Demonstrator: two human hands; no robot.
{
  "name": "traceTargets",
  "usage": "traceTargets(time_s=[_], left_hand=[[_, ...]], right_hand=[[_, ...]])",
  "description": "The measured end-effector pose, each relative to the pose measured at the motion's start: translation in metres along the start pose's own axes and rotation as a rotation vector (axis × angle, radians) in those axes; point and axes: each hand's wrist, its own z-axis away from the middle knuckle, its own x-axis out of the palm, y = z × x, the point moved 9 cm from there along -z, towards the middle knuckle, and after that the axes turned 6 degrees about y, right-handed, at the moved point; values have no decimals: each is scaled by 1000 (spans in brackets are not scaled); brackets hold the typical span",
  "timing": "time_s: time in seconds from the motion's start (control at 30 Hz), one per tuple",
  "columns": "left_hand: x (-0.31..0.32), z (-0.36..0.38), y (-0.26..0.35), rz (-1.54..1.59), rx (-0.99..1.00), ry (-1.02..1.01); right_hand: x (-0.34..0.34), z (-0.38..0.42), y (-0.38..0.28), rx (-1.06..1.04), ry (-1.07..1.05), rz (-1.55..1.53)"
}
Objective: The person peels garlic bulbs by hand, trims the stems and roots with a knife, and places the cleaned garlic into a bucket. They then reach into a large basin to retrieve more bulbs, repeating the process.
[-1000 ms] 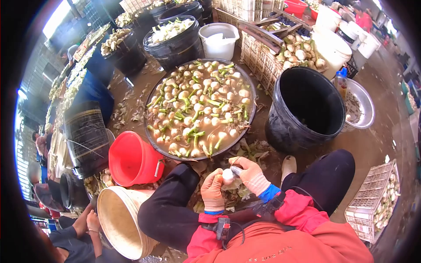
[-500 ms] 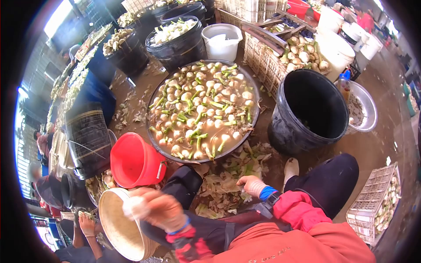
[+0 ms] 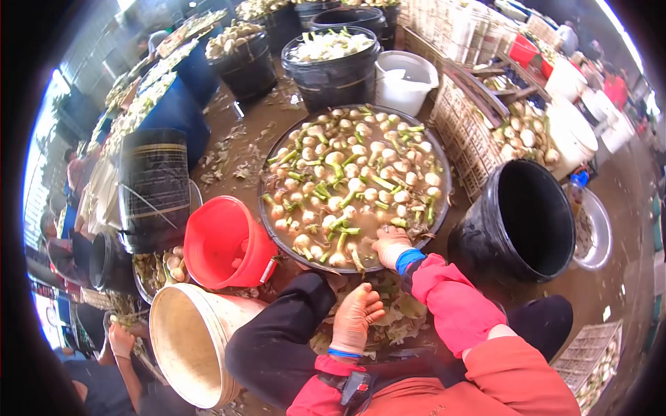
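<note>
Reaching into the soaking basin (image 3: 277, 156) for another bulb

Ahead of both hands, bulbs (image 3: 350, 186) float in muddy water; right hand (image 3: 390, 244) curls at the near rim, grip hidden; left hand (image 3: 356, 317) waits loosely curled, empty. Best to pick one nearest the rim.

basin (image 3: 444, 208): showing dark metal, murky brown water, white bulbs (image 3: 357, 185) with green stalks
small bucket (image 3: 225, 243), left of the basin: glowing red
tall bucket (image 3: 184, 343), below the red one: showing cream
tub (image 3: 517, 218), right of the basin: showing black
right hand (image 3: 390, 244): wearing orange-tan glove, blue cuff, pink sleeve
left hand (image 3: 355, 317): wearing orange-tan glove
</note>
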Motion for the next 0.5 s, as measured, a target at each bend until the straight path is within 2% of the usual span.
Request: traceTargets(time_s=[0.03, 0.07, 0.13, 0.17, 0.2, 0.27, 0.33, 0.37, 0.4, 0.47, 0.5], left_hand=[[-1, -2, -2, 11, 9, 6], [-1, -2, -1, -3, 53, 0], [-1, -2, 1, -22, 92, -11], [-4, -2, 6, -106, 169, 33], [-7, -2, 10, -189, 246, 75], [-9, -7, 7, -228, 304, 61], [9, 10, 34, -560, 760, 79], [15, 11, 26, -403, 656, -20], [16, 13, 25, -406, 658, -29], [22, 18, 23, -504, 713, -112], [22, 21, 18, -434, 579, -129]], right_hand=[[13, -3, -2, -20, -138, 36], [14, -4, -2, -28, -140, 38], [-1, 0, 3, 87, -67, -326], [-10, 9, 10, 149, 160, -505], [-13, 21, 7, 154, 160, -498], [-14, 57, 1, 455, 81, -1481], [-31, 97, -22, 499, 47, -1755], [-22, 106, -27, 406, 93, -1758], [-6, 117, -29, 385, 48, -1743], [-24, 148, -25, 384, 244, -1718], [-21, 158, -26, 385, 258, -1721]])
